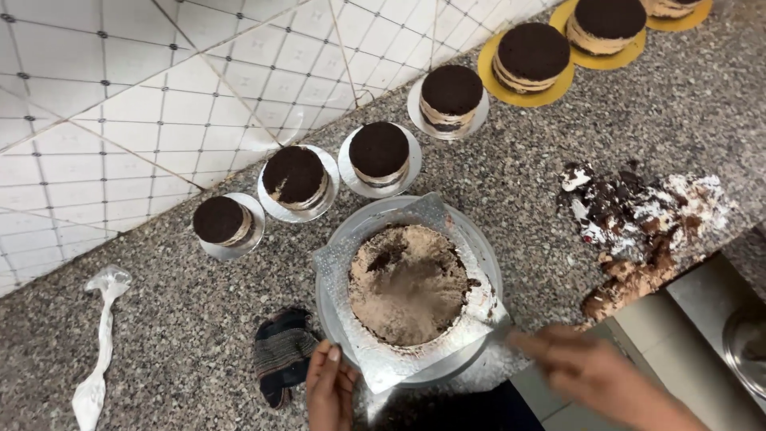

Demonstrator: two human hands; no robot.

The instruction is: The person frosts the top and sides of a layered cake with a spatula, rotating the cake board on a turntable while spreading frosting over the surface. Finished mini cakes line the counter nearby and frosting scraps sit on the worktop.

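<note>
A round cake [408, 283] covered in light brown cream sits on a square silver board [339, 263] atop a metal turntable [479, 239]. My left hand [329, 387] rests at the near edge of the board, fingertips touching it. Blurred with motion, my right hand [586, 367] is at the turntable's right side. I cannot tell whether it holds a tool.
A row of several small dark layered cakes runs along the tiled wall, some on silver boards [297, 177] and some on gold boards [527, 60]. A heap of cake scraps and cream [638, 223] lies at right. A dark cloth [281, 351] and a white piping bag [100, 343] lie at left.
</note>
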